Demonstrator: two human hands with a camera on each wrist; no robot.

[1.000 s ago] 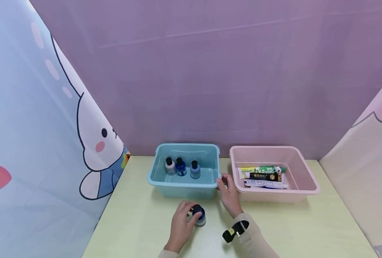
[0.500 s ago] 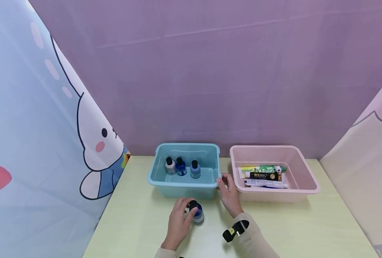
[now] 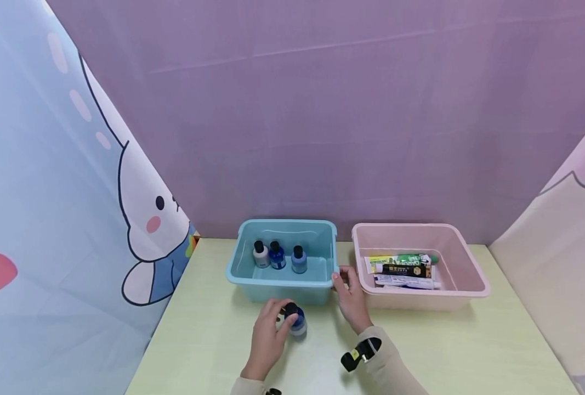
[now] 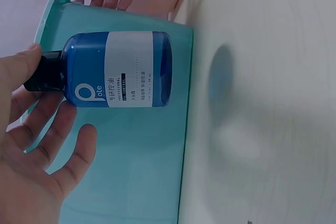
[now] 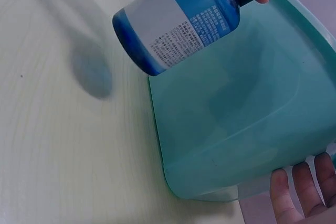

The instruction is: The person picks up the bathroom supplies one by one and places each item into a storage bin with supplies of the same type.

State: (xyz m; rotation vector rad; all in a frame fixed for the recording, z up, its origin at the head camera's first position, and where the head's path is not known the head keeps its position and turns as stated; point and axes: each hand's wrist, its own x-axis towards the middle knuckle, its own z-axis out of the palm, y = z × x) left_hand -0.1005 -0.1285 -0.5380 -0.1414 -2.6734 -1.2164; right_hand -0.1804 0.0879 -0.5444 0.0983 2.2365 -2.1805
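Note:
My left hand [image 3: 266, 336] pinches a small blue bottle [image 4: 131, 69] by its black cap, in front of the teal bin [image 3: 282, 293]. The bottle has a white label marked "Pote" and hangs above the table, its shadow apart from it in both wrist views. With my right hand [image 3: 351, 302] I grip the bin's front right corner at the rim, thumb on top and fingers under it. Inside that bin stand a white bottle [image 3: 261, 257], a dark blue bottle [image 3: 277, 258] and a lighter blue bottle [image 3: 299, 262], all black-capped.
A pink bin [image 3: 420, 300] sits to the right of the teal one, holding several toothpaste tubes [image 3: 405, 270]. Both stand at the back of the pale table [image 3: 208, 340], against a purple cloth [image 3: 322, 120]. A printed cloth [image 3: 65, 192] hangs at the left.
My left hand has carried the blue bottle a little up and to the left, closer to the teal bin's front. The right hand stays at the bin's corner.

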